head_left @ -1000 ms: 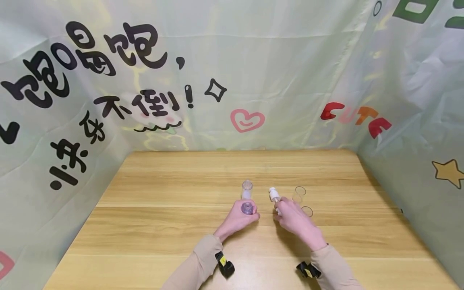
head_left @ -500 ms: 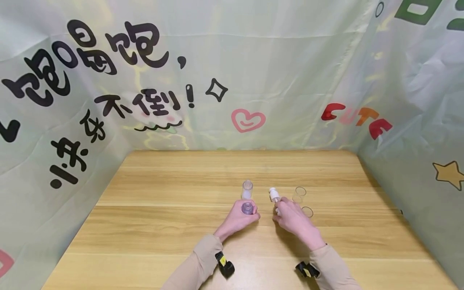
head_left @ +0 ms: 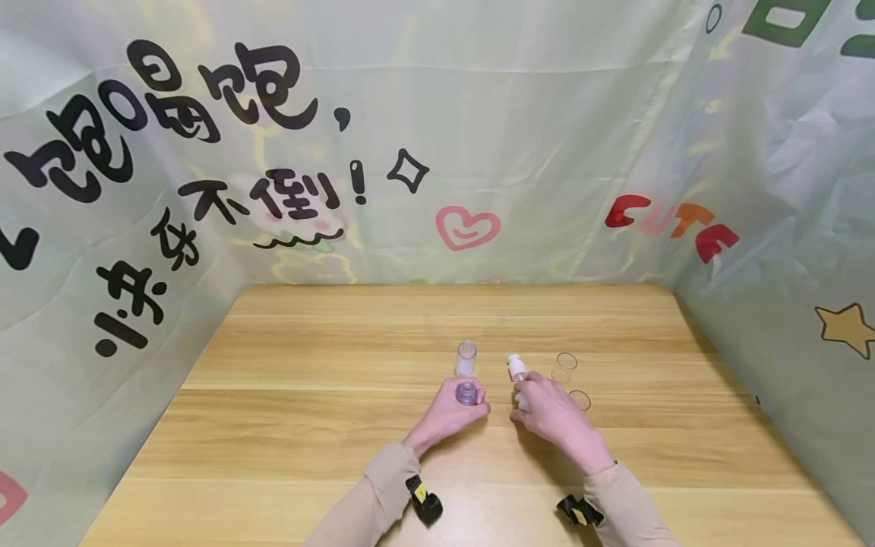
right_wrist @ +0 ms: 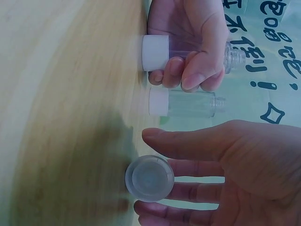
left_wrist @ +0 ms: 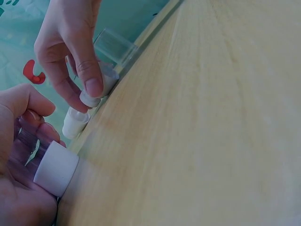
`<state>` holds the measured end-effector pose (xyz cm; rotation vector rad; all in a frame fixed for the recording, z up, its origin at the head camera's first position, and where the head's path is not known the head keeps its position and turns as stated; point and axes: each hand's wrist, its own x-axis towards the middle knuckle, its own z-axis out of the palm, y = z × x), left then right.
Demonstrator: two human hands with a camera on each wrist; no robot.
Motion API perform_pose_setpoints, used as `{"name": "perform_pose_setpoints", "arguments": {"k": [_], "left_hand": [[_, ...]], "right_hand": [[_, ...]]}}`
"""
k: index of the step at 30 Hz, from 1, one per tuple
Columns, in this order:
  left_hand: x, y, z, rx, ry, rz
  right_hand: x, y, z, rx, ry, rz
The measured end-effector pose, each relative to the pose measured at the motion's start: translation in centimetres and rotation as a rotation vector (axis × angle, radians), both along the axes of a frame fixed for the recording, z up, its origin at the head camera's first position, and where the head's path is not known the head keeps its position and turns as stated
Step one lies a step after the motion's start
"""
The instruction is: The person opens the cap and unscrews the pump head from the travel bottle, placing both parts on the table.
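Observation:
My left hand [head_left: 454,404] grips a clear bottle [head_left: 467,393] with a white base, upright on the table. In the right wrist view that base [right_wrist: 155,52] and the clear neck show on either side of the fingers. My right hand [head_left: 550,406] reaches down around a white pump head [left_wrist: 108,80] lying on the table. Its round end [right_wrist: 149,179] faces the right wrist camera; the thumb is apart from it there, with the fingers behind it. Past the right fingertips lies a second white pump head [head_left: 516,367].
Beyond my left hand stands another clear bottle [head_left: 466,358] with a white base. Two clear, thin-rimmed caps [head_left: 564,368] lie right of the pump heads, one partly behind my right hand. Printed cloth walls [head_left: 547,152] border the wooden table [head_left: 307,425] on three sides.
My right hand has shifted very slightly to the left, its fingers a little nearer the close pump head. The left hand and its bottle stay in place.

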<state>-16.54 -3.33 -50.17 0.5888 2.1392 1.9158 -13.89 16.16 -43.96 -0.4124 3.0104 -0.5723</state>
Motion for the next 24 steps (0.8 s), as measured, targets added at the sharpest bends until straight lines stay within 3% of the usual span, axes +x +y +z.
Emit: {"name": "perform_pose_setpoints", "arguments": {"k": [11, 20, 24], "left_hand": [[0.09, 0.05, 0.09, -0.008, 0.014, 0.011], [-0.02, 0.36, 0.11, -0.036, -0.019, 0.029], [-0.13, 0.41, 0.2, -0.025, -0.002, 0.01]], "right_hand": [[0.26, -0.02, 0.25, -0.022, 0.018, -0.001], [0.69, 0.07, 0.73, -0.024, 0.044, -0.006], [0.69, 0.09, 0.79, -0.029, 0.05, -0.005]]}}
